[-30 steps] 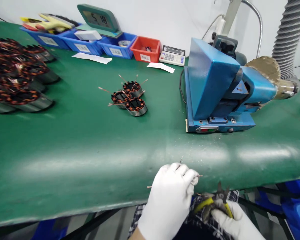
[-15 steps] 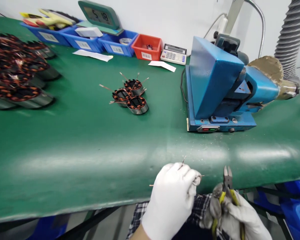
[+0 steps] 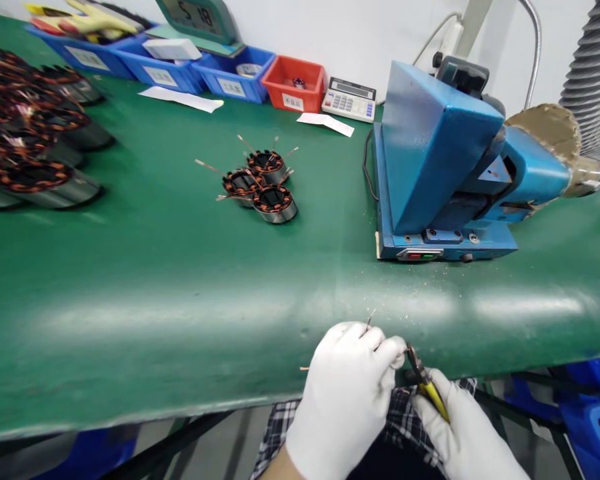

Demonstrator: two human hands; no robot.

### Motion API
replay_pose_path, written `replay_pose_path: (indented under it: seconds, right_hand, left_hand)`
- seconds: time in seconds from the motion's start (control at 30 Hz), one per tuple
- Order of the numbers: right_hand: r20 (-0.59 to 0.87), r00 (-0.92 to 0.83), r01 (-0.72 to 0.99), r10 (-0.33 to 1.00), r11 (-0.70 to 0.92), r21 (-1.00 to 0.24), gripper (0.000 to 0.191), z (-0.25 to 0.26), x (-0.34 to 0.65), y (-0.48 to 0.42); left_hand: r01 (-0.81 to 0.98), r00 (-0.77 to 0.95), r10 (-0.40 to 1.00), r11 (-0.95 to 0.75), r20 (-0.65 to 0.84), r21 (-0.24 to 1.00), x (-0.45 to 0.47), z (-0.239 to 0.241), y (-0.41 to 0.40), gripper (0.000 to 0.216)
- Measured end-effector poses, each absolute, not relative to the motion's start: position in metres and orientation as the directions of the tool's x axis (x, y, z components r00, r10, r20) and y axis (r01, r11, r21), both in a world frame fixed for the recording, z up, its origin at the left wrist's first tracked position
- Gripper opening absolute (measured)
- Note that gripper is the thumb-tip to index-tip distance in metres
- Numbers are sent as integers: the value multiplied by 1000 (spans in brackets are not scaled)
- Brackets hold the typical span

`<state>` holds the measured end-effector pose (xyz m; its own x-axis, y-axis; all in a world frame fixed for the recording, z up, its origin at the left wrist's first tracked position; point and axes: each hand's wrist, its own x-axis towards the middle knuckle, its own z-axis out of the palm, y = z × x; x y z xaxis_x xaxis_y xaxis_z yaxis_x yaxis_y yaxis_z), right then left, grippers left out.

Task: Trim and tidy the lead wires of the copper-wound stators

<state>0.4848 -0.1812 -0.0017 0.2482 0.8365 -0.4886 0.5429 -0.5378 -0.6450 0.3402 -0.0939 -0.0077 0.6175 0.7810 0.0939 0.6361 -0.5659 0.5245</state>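
My left hand, in a white glove, is closed over a wound stator, at the table's front edge. The glove hides its body; thin wire leads like those on the stators farther back stick out around the fingers. Gripped in my gloved right hand are cutting pliers with yellow handles. Their dark jaws meet a wire end beside my left fingertips; whether the jaws are fully closed I cannot tell. Up the table stand three copper-wound stators close together, their leads splayed out.
More stators crowd the left side. Along the wall stand blue bins, a red bin, a calculator and a digital clock. A blue machine with a grey hose occupies the right.
The pliers have swung left and up from beside my right lap to the wire end at my left fingers. My left hand has barely moved; the view has shifted slightly.
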Motion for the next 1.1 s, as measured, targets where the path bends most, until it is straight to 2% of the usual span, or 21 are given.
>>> replay_pose_path:
  seconds: [0.2,0.33,0.43,0.5,0.57,0.63,0.67,0.73,0.8,0.83,0.9,1.1]
  right_hand:
    - [-430,223,587,875,-473,-657,37,-9,485,-183]
    - [-433,258,535,864,-501,-681,41,-21,487,-189]
    - [-471,337,395,815,-577,-715,52,-32,501,-193]
    - [-512,359,245,780,-608,-755,58,-37,515,-194]
    - [-539,350,116,766,-607,-786,58,-38,527,-193]
    - [-550,315,61,773,-595,-801,56,-36,533,-194]
    - [-547,292,57,785,-585,-809,54,-35,534,-194]
    - [-547,241,54,802,-574,-817,47,-34,530,-197]
    - [-555,236,17,798,-574,-819,45,-33,523,-199]
    - [-565,235,-12,791,-579,-815,47,-34,520,-200]
    - [-572,215,-71,792,-571,-818,52,-34,514,-200]
    - [-581,73,-113,810,-573,-812,62,-30,511,-201]
  left_hand:
    - [637,629,777,-545,41,546,339,-8,-93,29]
    - [642,623,781,-542,42,542,340,-8,-95,30]
    - [635,633,773,-548,41,544,338,-9,-92,29]
    - [562,692,718,-599,72,570,332,-6,-84,27]
    - [433,767,618,-695,169,574,326,-1,-75,22]
    - [358,781,553,-778,291,516,322,6,-68,20]
    - [398,741,580,-786,340,473,322,9,-67,20]
    - [602,579,715,-699,391,387,326,11,-69,25]
    - [758,447,814,-565,371,328,334,7,-76,27]
    - [785,433,836,-533,336,314,338,4,-80,24]
    - [762,486,836,-547,253,346,344,-2,-87,20]
    - [570,623,769,-573,144,589,343,-6,-95,26]
